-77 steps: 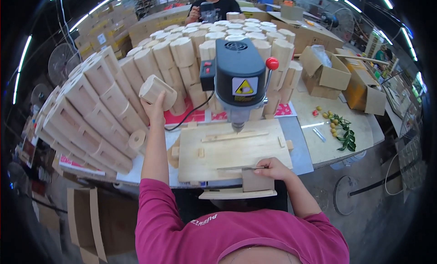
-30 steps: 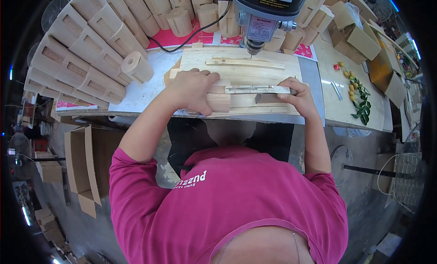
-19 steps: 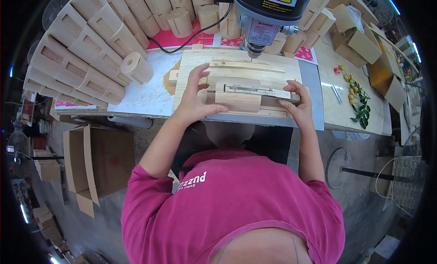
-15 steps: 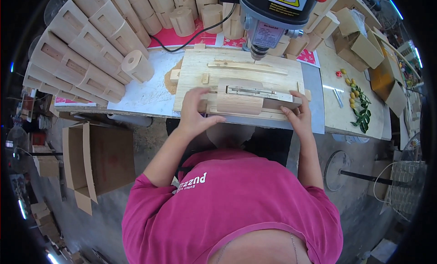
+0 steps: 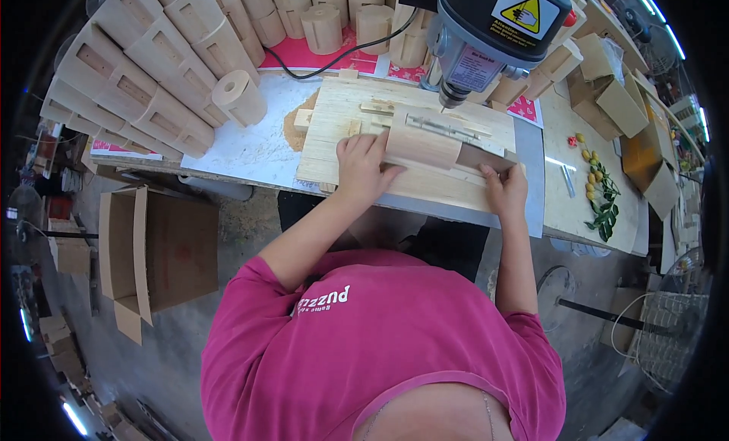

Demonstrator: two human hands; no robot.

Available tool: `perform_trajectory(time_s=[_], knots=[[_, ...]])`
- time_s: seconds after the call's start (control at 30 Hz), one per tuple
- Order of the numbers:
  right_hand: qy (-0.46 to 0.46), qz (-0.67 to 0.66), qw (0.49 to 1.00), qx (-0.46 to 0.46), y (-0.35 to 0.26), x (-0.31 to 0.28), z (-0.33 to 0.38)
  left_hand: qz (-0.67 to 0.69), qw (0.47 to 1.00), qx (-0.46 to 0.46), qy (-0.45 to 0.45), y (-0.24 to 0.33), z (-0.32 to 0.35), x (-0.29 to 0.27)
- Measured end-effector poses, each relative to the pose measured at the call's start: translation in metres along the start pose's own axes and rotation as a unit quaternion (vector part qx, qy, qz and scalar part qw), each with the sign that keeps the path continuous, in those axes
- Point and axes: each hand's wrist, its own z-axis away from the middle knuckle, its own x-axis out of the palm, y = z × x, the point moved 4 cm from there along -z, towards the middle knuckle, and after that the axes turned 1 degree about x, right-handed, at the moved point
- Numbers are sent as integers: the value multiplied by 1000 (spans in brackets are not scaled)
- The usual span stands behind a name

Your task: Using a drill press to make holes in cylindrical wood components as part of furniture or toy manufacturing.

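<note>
My left hand [image 5: 363,169] grips the left end of a pale, rounded wooden block [image 5: 421,143], its thumb along the near side. Set along the top of the block is a narrow slotted metal strip [image 5: 448,129]. A flat grey-brown bar [image 5: 478,158] sticks out from the block's right end. My right hand [image 5: 507,186] pinches the outer end of this bar, thumb in front and fingers behind. Block and bar sit slanted over a light wooden board [image 5: 326,148], right end nearer me. Just beyond them hangs the drill chuck [image 5: 453,98] with a thin bit.
A bench drill [image 5: 486,38] stands at the back. Stacked wooden blocks [image 5: 144,69] line the left and rear, and one block [image 5: 239,99] stands alone. A black cable [image 5: 342,65] crosses behind. At right lie a fruit sprig [image 5: 600,190] and cartons [image 5: 607,91]. An open carton [image 5: 163,251] sits below left.
Both hands have shifted the rounded block and bar off the wooden strip at the board's near edge, farther back toward the drill. The block now slants, and the left fingers have closed on it.
</note>
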Motion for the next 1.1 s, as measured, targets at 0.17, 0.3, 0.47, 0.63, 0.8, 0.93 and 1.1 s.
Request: perform_trajectory(time_s=[0.17, 0.3, 0.47, 0.63, 0.8, 0.93, 1.1], knots=[[-10, -21, 999, 22, -2, 11, -27, 84, 994, -61, -30, -14, -23, 8], [-15, -54, 998, 3, -2, 19, -30, 88, 991, -71, -65, -31, -22, 7], [-55, -53, 997, 4, -4, 17, -34, 103, 988, -61, -98, -40, -25, 11], [-172, 16, 981, -90, -19, -25, -53, 98, 989, -41, -105, -46, -25, 10], [134, -116, 968, -177, -100, -141, -116, 46, 993, -34, -103, -45, -23, 10], [153, -157, 947, -234, -138, -147, -155, 55, 993, -25, -104, -43, -24, 12], [136, -107, 964, -202, -176, -126, -134, 27, 993, -25, -110, -44, -21, 11]])
